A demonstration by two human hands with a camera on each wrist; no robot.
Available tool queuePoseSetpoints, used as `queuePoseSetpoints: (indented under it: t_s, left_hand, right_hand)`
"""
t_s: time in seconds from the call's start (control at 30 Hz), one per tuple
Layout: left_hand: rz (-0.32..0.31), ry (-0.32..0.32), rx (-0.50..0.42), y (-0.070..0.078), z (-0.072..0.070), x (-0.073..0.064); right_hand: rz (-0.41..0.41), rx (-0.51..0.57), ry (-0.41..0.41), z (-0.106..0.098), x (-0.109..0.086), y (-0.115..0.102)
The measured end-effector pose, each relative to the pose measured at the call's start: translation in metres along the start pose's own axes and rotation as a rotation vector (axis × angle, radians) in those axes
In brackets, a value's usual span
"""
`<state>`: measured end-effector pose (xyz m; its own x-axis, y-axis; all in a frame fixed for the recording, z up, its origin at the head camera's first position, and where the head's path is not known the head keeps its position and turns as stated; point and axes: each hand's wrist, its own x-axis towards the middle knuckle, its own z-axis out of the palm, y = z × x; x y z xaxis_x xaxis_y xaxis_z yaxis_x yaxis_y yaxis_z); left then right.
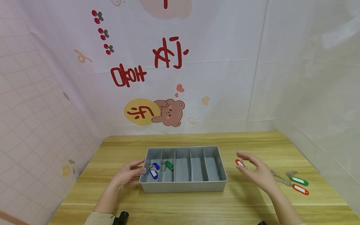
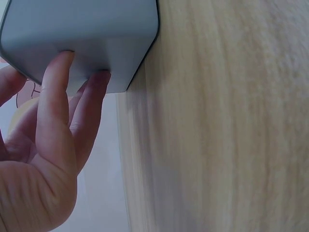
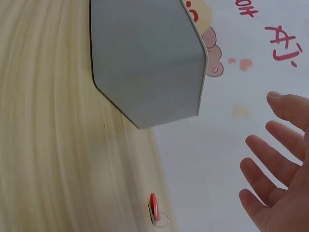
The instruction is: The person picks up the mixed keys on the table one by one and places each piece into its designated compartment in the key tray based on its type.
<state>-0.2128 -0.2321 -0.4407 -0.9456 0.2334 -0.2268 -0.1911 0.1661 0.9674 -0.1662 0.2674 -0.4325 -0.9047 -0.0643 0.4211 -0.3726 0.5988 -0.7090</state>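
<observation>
A grey five-compartment tray (image 1: 182, 187) rests on the table. My left hand (image 1: 125, 176) holds its left end, fingers against the outer wall and one digit over the rim. Blue key tags (image 1: 153, 173) with a key lie in the leftmost compartment, and a green key tag (image 1: 169, 165) with a key lies in the one beside it. To the tray's right, my right hand (image 1: 257, 175) hovers with fingers spread and holds nothing. Between its thumb and forefinger in the head view appears a red key tag (image 1: 239, 162); the right wrist view shows that red tag (image 3: 154, 208) on the table, apart from the fingers.
Right of my right forearm lie another green key tag (image 1: 298, 180) and another red key tag (image 1: 300, 189) with metal keys (image 1: 283, 182). A bit of something yellow shows beside the forearm. Printed cloth walls (image 1: 219, 93) enclose the wooden table (image 1: 182, 206) at the back and sides.
</observation>
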Motion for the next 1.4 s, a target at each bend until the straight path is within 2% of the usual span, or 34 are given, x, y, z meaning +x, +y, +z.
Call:
queuePoseSetpoints:
  t_s: [0.37,0.7,0.8,1.07,1.4]
  left_hand:
    - [0.000,0.018,0.008,0.002,0.001,-0.001]
    - [-0.020,0.014,-0.032,0.004,0.001,-0.001]
    - [-0.018,0.003,-0.036,0.004,0.001,-0.001]
    - [-0.019,0.006,-0.030,0.005,0.001,-0.001]
    - [-0.022,0.022,-0.029,0.005,0.001,-0.001]
  right_hand:
    - [-0.051,-0.026,0.024,-0.022,-0.009,0.017]
    - [0.006,-0.151,0.040,-0.046,-0.018,0.025]
    - [-0.001,-0.178,0.066,-0.052,-0.019,0.030]
    - [-0.099,-0.183,0.155,-0.068,-0.021,0.045]
    - [-0.276,-0.200,0.192,-0.087,-0.020,0.063]
